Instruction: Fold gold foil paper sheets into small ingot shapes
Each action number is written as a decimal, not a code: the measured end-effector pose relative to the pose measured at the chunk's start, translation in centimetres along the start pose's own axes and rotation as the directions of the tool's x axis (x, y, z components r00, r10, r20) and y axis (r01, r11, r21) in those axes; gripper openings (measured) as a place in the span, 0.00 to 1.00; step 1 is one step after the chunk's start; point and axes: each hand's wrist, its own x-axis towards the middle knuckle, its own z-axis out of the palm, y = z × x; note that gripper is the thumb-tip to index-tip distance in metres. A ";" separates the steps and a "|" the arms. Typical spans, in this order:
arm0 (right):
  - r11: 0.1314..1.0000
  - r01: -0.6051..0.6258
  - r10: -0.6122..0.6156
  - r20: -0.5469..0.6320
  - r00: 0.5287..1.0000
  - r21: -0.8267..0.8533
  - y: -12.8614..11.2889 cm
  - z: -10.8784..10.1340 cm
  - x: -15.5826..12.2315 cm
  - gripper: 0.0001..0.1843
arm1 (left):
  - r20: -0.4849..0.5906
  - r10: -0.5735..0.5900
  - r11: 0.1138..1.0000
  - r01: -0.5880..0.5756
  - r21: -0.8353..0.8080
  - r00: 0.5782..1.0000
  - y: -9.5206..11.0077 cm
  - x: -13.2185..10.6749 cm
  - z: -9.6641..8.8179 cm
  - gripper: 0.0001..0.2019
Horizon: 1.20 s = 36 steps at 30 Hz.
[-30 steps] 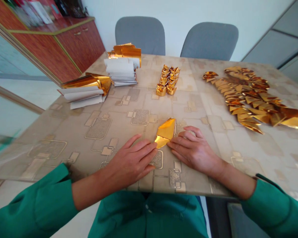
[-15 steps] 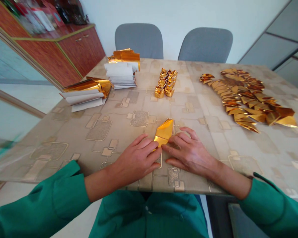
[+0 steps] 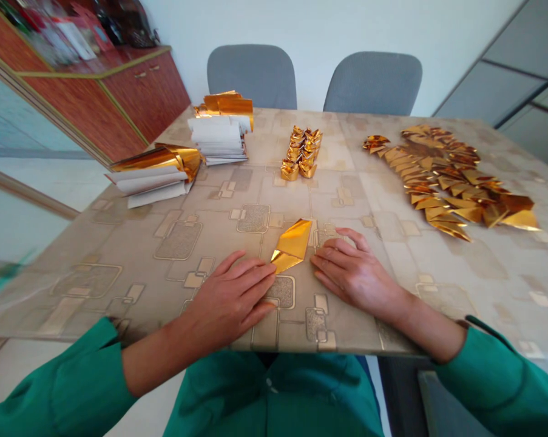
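Observation:
A folded piece of gold foil paper (image 3: pixel 292 244) lies on the patterned table (image 3: pixel 119 255) in front of me. My left hand (image 3: pixel 228 297) rests flat with fingers stretched out, its fingertips just left of the paper's near corner. My right hand (image 3: pixel 353 273) lies flat to the right of the paper, fingers extended toward it, holding nothing.
Two stacks of gold-and-white paper sheets (image 3: pixel 158 172) (image 3: pixel 221 127) sit at the back left. A cluster of folded gold ingots (image 3: pixel 301 153) stands mid-table. Several folded gold triangles (image 3: pixel 451 179) spread at the right. Two grey chairs (image 3: pixel 371 82) and a wooden cabinet (image 3: pixel 114 91) lie beyond.
Both hands pressed in on the paper's near corner half a second ago, then drew back apart; the paper now lies free between them.

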 end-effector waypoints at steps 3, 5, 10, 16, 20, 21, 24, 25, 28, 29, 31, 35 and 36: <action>0.999 0.009 -0.009 -0.012 1.000 0.030 0.1 -0.2 0.3 0.13 | 0.006 0.019 0.999 -0.018 -0.031 1.000 -0.6 -0.5 -0.1 0.16; 0.996 -0.018 0.023 -0.056 0.998 0.090 0.4 -0.4 0.4 0.14 | 0.006 0.029 0.998 -0.028 -0.059 1.000 -1.0 -0.3 0.0 0.14; 0.916 -0.190 0.268 -0.187 0.945 0.354 2.6 -0.8 1.8 0.12 | 0.013 0.042 0.992 -0.040 -0.123 0.999 -2.0 1.7 0.1 0.10; 0.732 -0.305 0.343 0.058 0.938 0.609 5.4 1.7 5.6 0.14 | 0.015 0.025 0.986 -0.022 -0.166 1.000 -2.7 3.9 0.5 0.08; 0.719 -0.349 0.293 0.193 0.936 0.601 6.2 2.8 6.6 0.16 | 0.034 -0.055 0.983 0.060 -0.175 0.998 -2.9 4.8 1.0 0.05; 0.736 -0.341 0.270 0.209 0.940 0.584 6.2 2.7 6.5 0.20 | 0.042 -0.046 0.984 0.053 -0.171 0.998 -2.9 4.9 1.1 0.05; 0.801 -0.275 0.206 0.187 0.961 0.532 6.3 1.9 6.3 0.28 | 0.059 -0.019 0.986 0.028 -0.162 0.998 -3.1 5.1 1.3 0.08; 0.820 -0.244 0.183 0.168 0.969 0.518 6.3 1.7 6.2 0.28 | 0.057 -0.024 0.986 0.033 -0.165 0.998 -3.1 5.1 1.4 0.08; 0.852 -0.192 0.129 0.160 0.979 0.487 6.0 1.5 6.1 0.21 | 0.048 -0.068 0.980 0.076 -0.186 0.997 -3.1 4.9 1.6 0.09; 0.853 -0.200 0.127 0.180 0.975 0.482 5.8 1.6 6.1 0.18 | 0.043 -0.092 0.976 0.099 -0.193 0.995 -3.0 4.8 1.6 0.08; 0.849 -0.249 0.161 0.221 0.962 0.466 5.3 1.9 6.1 0.11 | 0.031 -0.142 0.968 0.145 -0.207 0.989 -2.9 4.6 1.7 0.07; 0.854 -0.342 0.253 0.262 0.931 0.393 4.4 1.9 5.9 0.07 | 0.005 -0.208 0.952 0.203 -0.229 0.978 -2.6 4.6 1.7 0.06; 0.861 -0.346 0.256 0.272 0.928 0.372 4.3 1.8 5.8 0.07 | 0.001 -0.217 0.950 0.211 -0.232 0.976 -2.6 4.6 1.7 0.08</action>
